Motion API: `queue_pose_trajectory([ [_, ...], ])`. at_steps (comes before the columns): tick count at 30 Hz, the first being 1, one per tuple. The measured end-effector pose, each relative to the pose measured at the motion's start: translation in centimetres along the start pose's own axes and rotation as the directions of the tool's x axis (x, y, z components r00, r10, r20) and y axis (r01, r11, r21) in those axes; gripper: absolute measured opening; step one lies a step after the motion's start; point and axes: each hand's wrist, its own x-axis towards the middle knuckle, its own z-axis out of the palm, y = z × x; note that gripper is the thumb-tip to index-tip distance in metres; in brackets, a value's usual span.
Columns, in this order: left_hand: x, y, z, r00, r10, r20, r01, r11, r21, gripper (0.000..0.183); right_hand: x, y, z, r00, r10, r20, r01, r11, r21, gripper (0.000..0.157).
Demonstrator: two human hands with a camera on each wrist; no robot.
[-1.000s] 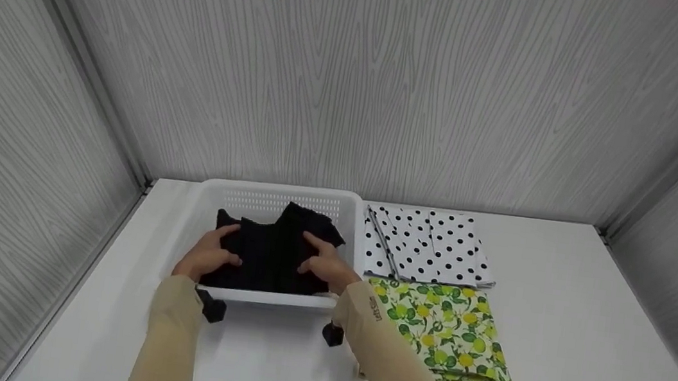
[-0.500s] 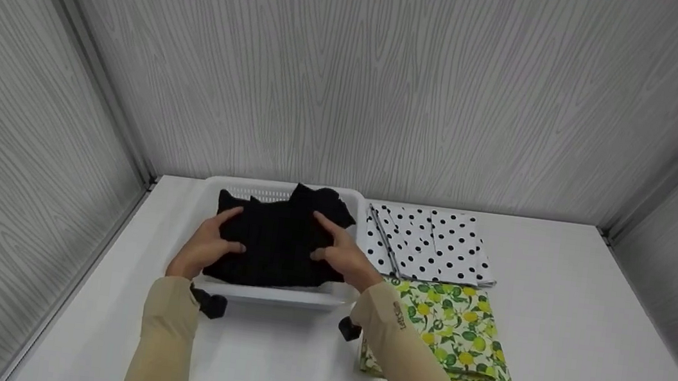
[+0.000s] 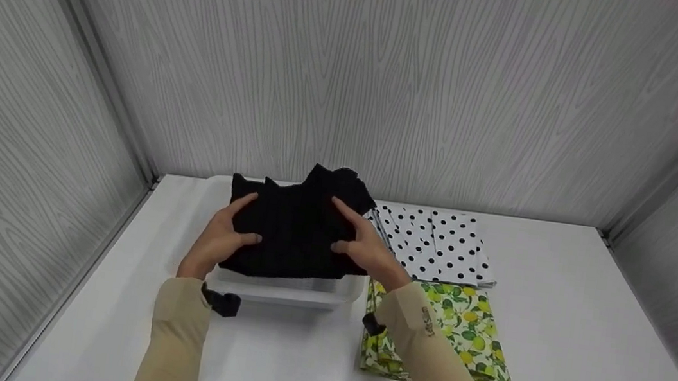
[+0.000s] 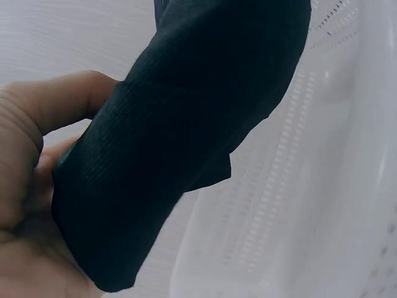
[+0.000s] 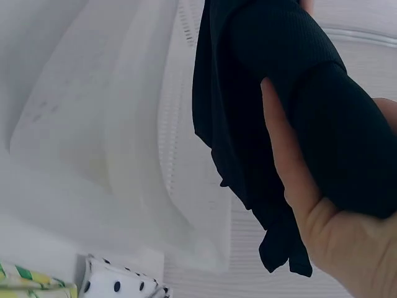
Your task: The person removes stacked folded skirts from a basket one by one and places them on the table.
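A folded black cloth (image 3: 292,230), perhaps a garment, is held up above the white plastic basket (image 3: 287,294). My left hand (image 3: 218,237) grips its left side, thumb on the near face; the left wrist view shows the cloth (image 4: 161,136) between thumb and fingers. On the other side my right hand (image 3: 367,249) grips the right edge. In the right wrist view, loose ends of the cloth (image 5: 282,248) hang below that hand (image 5: 329,230). The basket's perforated wall (image 4: 273,186) shows beneath the raised cloth.
Right of the basket lies a folded white cloth with black dots (image 3: 442,245). Nearer to me is a folded lemon-print cloth (image 3: 470,330), partly covered by my right sleeve. Grey wood-grain panels (image 3: 353,76) stand behind the white table (image 3: 575,323) and at its sides.
Both hands have lifted the black cloth up out of the basket and shifted it slightly to the right. The basket and the two patterned cloths stay in place.
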Motion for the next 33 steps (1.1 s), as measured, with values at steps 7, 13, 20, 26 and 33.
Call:
queue_pose_trajectory([
  [7, 0.4, 1.1, 1.8, 0.998, 0.061, -0.031, -0.062, 0.998, -0.022, 0.083, -1.3, -0.1, -2.0, 0.999, -0.044, -0.010, 0.044, 0.999, 0.026, 0.086],
  [13, 0.8, 1.9, 3.8, 0.992, 0.114, -0.050, -0.117, 0.991, -0.063, 0.085, -2.4, 0.3, -3.8, 0.998, -0.066, -0.021, 0.067, 0.997, 0.034, 0.087],
  [20, 0.7, 2.3, 6.1, 0.988, 0.126, -0.086, -0.134, 0.986, -0.102, 0.085, -3.9, 0.7, -5.6, 0.996, -0.084, -0.029, 0.084, 0.996, -0.005, 0.086],
  [26, 0.5, 2.8, 8.2, 0.987, 0.125, -0.103, -0.137, 0.983, -0.120, 0.085, -5.2, 1.3, -7.1, 0.995, -0.095, -0.020, 0.094, 0.995, -0.019, 0.086],
  [33, 0.6, 3.4, 10.3, 0.982, 0.168, -0.090, -0.179, 0.975, -0.134, 0.082, -6.7, 2.0, -8.8, 0.995, -0.089, -0.042, 0.090, 0.996, 0.020, 0.087],
])
